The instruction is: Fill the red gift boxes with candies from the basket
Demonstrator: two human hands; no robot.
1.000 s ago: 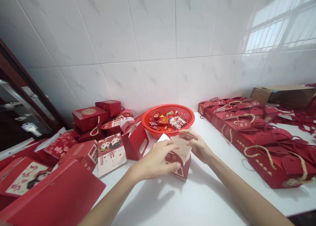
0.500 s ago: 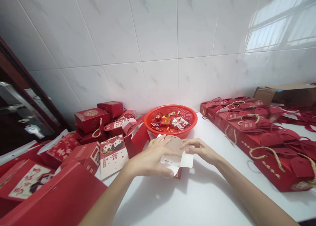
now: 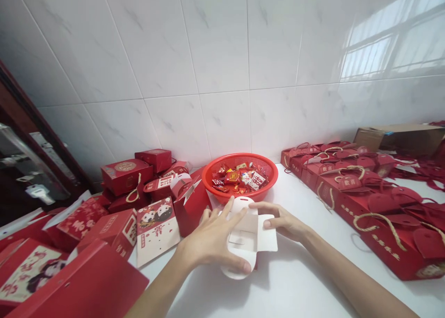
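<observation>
A small gift box point(image 3: 243, 238) stands on the white table in front of me, its flaps folded outward and its pale inside facing up. Across its left side lies my left hand point(image 3: 212, 240), with the thumb on the rounded near flap and the fingers spread toward the far flap. My right hand point(image 3: 285, 221) holds the right side, thumb on the white side flap and index finger reaching to the far flap. Just beyond the box sits a red plastic basket point(image 3: 274, 181) with wrapped candies point(image 3: 239, 176) in it.
Red gift boxes point(image 3: 121, 169) pile up on the left, beside a panda-printed box point(image 3: 158, 232). Closed red boxes with rope handles point(image 3: 368, 211) stand in rows on the right. A cardboard carton point(image 3: 399, 139) is behind them, and a tiled wall point(image 3: 222, 54) borders the table.
The box's flaps have spread wider and its inside shows more. My left thumb has moved down with the near flap, and my right hand has shifted slightly to the right.
</observation>
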